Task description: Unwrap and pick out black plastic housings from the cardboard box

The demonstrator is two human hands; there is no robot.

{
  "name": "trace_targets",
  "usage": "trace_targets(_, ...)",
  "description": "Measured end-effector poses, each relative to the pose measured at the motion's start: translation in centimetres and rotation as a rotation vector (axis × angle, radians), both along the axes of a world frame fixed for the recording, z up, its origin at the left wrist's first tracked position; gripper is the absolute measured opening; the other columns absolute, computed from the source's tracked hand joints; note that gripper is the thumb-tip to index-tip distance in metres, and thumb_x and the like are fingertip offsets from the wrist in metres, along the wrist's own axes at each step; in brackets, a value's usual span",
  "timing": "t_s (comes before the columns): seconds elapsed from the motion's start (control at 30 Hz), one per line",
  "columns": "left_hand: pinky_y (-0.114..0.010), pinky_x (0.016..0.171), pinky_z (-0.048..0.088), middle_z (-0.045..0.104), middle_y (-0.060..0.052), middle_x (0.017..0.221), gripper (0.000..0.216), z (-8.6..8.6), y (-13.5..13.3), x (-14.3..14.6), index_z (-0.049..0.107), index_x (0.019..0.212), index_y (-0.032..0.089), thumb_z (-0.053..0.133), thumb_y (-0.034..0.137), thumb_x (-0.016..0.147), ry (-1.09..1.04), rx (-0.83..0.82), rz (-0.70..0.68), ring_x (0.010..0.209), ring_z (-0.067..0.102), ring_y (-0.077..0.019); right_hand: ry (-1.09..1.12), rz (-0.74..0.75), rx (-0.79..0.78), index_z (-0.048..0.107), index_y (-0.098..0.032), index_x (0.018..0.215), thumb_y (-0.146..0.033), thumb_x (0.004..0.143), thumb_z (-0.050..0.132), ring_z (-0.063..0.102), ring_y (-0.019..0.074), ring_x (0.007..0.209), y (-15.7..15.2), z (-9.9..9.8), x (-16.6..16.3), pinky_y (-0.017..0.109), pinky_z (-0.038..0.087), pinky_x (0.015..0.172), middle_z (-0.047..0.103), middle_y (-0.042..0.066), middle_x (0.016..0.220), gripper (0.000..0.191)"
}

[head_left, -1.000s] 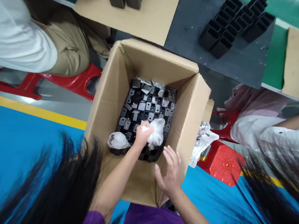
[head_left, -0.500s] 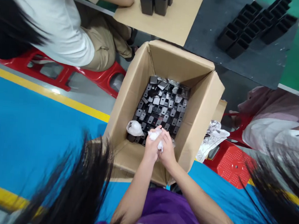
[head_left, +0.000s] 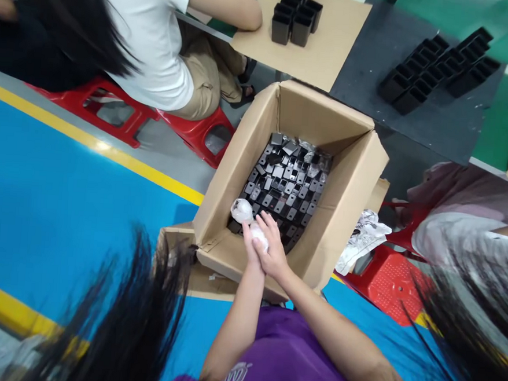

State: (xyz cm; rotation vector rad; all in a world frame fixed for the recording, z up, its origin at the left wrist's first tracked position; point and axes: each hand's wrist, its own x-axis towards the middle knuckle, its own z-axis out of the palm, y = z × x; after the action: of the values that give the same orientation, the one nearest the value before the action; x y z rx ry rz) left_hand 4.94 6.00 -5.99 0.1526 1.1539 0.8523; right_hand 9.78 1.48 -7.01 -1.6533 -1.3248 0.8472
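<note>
Between my palms is a crumpled wad of white, translucent plastic (head_left: pixel 259 236). My left hand (head_left: pixel 252 253) cups it from the left and below. Pressed over it from the right is my right hand (head_left: pixel 273 251), its fingers close together and pointing away from me. Both hands are above the near end of a tall open cardboard box (head_left: pixel 347 197). Many small black rectangular pieces (head_left: pixel 287 184) with holes lie in rows at its bottom. Another balled plastic bag (head_left: pixel 241 211) sits on them at the near left, just beyond my left fingertips.
A person in a white shirt (head_left: pixel 152 32) sits on a red stool (head_left: pixel 192 131) at left. Black tubes stand on the far table (head_left: pixel 347 104). At right are crumpled printed paper (head_left: pixel 363 239), a red stool (head_left: pixel 393 281) and another person's white sleeve (head_left: pixel 464 231).
My hands have turned, the right now lying flatter across the plastic wad, the left lower. The camera view has swung, so the box sits further right in the picture.
</note>
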Motion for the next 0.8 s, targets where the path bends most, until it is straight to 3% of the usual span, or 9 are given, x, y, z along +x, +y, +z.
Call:
trace_targets(0.1,-0.039,0.096,0.056,0.071,-0.009,0.119,0.065,0.8,-1.2,0.1,0.07,0.105,0.027,0.038,0.08,0.085,-0.053,-0.035,0.044,0.119,0.065,-0.0258,0.007,0.033,-0.03,0.06,-0.026,0.139,-0.04,0.099,0.052,0.035,0.0297,0.15,1.1,0.1,0.6,0.058,0.029,0.122,0.052,0.01,0.152,0.044)
trace_targets(0.2,-0.037,0.098,0.056,0.072,-0.012,0.114,0.071,0.8,-2.1,-0.1,0.072,0.101,0.023,0.039,0.083,0.083,-0.085,-0.138,0.095,0.12,0.065,-0.0272,0.095,0.031,-0.078,0.074,-0.025,0.119,-0.032,0.098,0.053,0.051,0.0279,0.14,0.9,-0.8,0.7,0.055,0.037,0.118,0.068,0.009,0.135,0.03)
trace_targets(0.3,-0.034,0.098,0.056,0.073,-0.01,0.107,0.07,0.1,-2.2,-0.3,0.071,0.095,0.023,0.037,0.083,0.084,-0.105,-0.23,0.172,0.119,0.066,-0.0254,0.144,0.01,-0.127,0.074,-0.024,0.118,-0.017,0.094,0.047,0.066,0.0232,0.122,0.6,-1.7,0.8,0.05,0.044,0.113,0.073,0.009,0.124,0.037)
trace_targets(0.4,-0.036,0.098,0.056,0.073,-0.009,0.107,0.071,-0.5,-1.6,-0.5,0.071,0.097,0.023,0.04,0.085,0.082,-0.135,-0.241,0.18,0.118,0.067,-0.0264,0.12,0.08,-0.127,0.072,-0.027,0.122,-0.006,0.086,0.043,0.065,0.0214,0.122,0.5,-1.5,1.8,0.054,0.036,0.118,0.072,0.007,0.125,0.051)
trace_targets(0.47,-0.043,0.101,0.054,0.072,-0.013,0.115,0.079,-0.4,-0.9,-0.7,0.07,0.109,0.02,0.036,0.086,0.082,-0.171,-0.266,0.185,0.12,0.065,-0.0303,0.081,0.233,-0.11,0.074,-0.03,0.119,-0.009,0.086,0.048,0.059,0.0244,0.13,0.5,-0.9,2.6,0.061,0.025,0.121,0.069,0.006,0.131,0.047)
trace_targets(0.53,-0.051,0.107,0.049,0.068,-0.016,0.128,0.086,-0.1,-0.1,-0.9,0.064,0.127,0.02,0.03,0.086,0.084,-0.205,-0.287,0.206,0.125,0.062,-0.0338,0.049,0.343,-0.07,0.073,-0.028,0.121,-0.024,0.088,0.06,0.054,0.0282,0.134,0.4,-0.3,3.1,0.063,0.022,0.121,0.065,0.009,0.136,0.035)
trace_targets(0.6,-0.056,0.111,0.044,0.062,-0.016,0.139,0.088,0.3,0.6,-0.7,0.055,0.14,0.024,0.027,0.086,0.085,-0.244,-0.287,0.199,0.131,0.058,-0.0348,0.024,0.281,-0.015,0.073,-0.024,0.117,-0.039,0.087,0.068,0.059,0.0273,0.124,0.6,0.0,3.2,0.053,0.035,0.116,0.068,0.011,0.128,0.033)
trace_targets(0.67,-0.057,0.111,0.043,0.059,-0.014,0.144,0.087,0.7,1.2,-0.1,0.047,0.147,0.028,0.026,0.086,0.086,-0.295,-0.28,0.12,0.134,0.056,-0.0341,-0.027,0.117,0.037,0.076,-0.022,0.104,-0.043,0.09,0.065,0.066,0.0223,0.102,1.2,-0.1,3.3,0.039,0.049,0.098,0.072,0.01,0.107,0.028)
trace_targets(0.8,-0.053,0.105,0.05,0.061,-0.011,0.142,0.08,0.4,2.8,1.5,0.042,0.15,0.032,0.022,0.081,0.09,-0.292,-0.268,-0.17,0.13,0.059,-0.0297,-0.22,-0.105,0.109,0.07,-0.019,0.074,-0.041,0.1,0.05,0.058,0.0158,0.068,3.8,-0.4,6.4,0.026,0.046,0.066,0.064,0.005,0.071,0.039)
